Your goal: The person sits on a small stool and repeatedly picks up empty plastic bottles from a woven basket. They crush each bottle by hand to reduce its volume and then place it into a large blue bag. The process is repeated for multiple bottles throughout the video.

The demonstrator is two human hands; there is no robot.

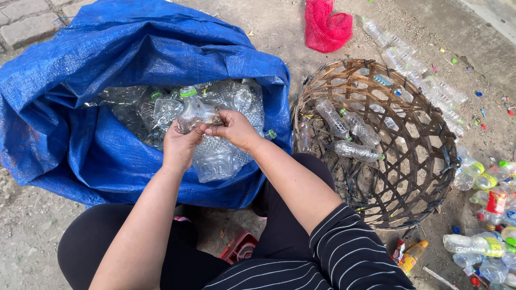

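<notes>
My left hand (180,145) and my right hand (235,129) meet over a large blue tarp sack (80,107) full of crushed clear plastic bottles. Between them I hold a clear plastic bottle with a green cap (193,110), tilted with its cap pointing away from me. The left hand grips its lower body. The right hand's fingers pinch it at the side, next to the left thumb. Other clear bottles lie beneath and around it in the sack's open mouth.
A round woven basket (424,182) stands to the right with a few clear bottles (349,134) inside. Loose bottles (484,215) and caps litter the ground at the right. A red net bag (325,27) lies at the top. A red low stool (239,247) sits between my legs.
</notes>
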